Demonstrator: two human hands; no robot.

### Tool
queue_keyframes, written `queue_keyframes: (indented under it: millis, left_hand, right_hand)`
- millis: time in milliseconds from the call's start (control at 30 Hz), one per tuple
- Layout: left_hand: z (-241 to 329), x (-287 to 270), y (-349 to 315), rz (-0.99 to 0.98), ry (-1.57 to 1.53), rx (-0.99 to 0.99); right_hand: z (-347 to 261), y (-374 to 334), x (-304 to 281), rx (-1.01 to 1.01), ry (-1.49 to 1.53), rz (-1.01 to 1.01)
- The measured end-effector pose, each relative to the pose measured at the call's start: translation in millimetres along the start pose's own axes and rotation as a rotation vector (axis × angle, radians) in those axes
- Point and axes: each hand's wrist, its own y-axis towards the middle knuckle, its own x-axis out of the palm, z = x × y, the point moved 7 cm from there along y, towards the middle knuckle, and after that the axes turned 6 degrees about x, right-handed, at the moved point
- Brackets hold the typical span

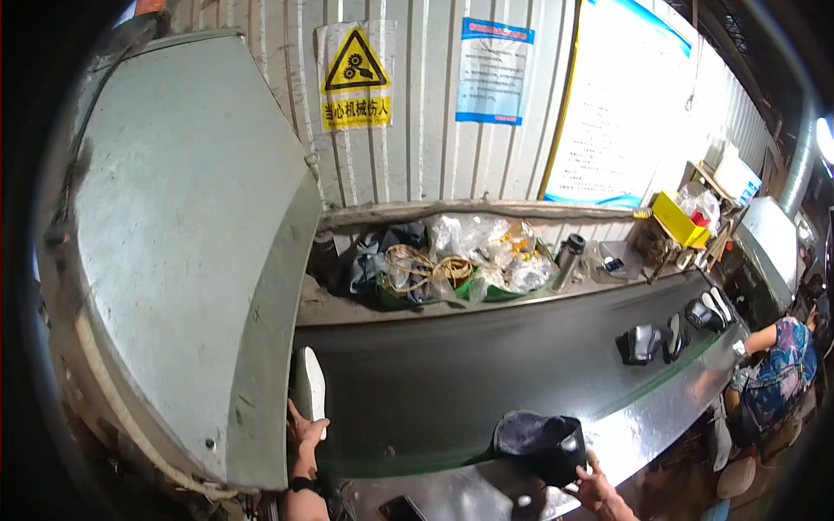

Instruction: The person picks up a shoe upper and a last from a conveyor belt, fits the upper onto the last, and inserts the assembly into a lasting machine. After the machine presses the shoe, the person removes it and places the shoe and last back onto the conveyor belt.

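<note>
My left hand (304,427) is at the near left end of a dark conveyor belt (417,373), beside a large grey machine housing. Its fingers and thumb close on the lower end of a white shoe sole (311,382), which stands on its edge against the housing. At the belt's near edge, a black boot (569,447) lies with its dark, fuzzy-looking opening facing up. My right hand (598,491) grips the boot's right side, its fingers partly hidden behind it.
The grey housing (174,217) fills the left. Behind the belt, a green tray (400,301) holds plastic bags and cord, next to a thermos (569,259). Black shoes (641,345) sit farther right, near another person (777,356). A phone (401,509) lies on the metal ledge.
</note>
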Motion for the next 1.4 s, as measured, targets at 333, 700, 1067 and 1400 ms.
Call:
queue_keyframes:
  millis: [333, 700, 1067, 1400]
  left_hand:
    - [128.9, -56.6, -164.4, -0.041, 0.544, 0.731]
    - [222.8, 37.0, -508.9, 0.187, 0.291, 1.804]
    - [197.9, 91.9, -430.9, -0.593, -1.246, 0.281]
    - [164.4, 120.1, -327.5, -0.086, -0.321, 0.451]
  right_hand:
    - [9.8, -7.3, -50.9, 0.031, 0.409, -0.149]
    - [-18.1, 10.3, -65.1, -0.096, -0.001, -0.227]
    - [-74.9, -126.8, -23.0, -0.617, -0.542, -0.184]
    - [51.5, -96.3, -20.1, -1.059, -0.948, -0.399]
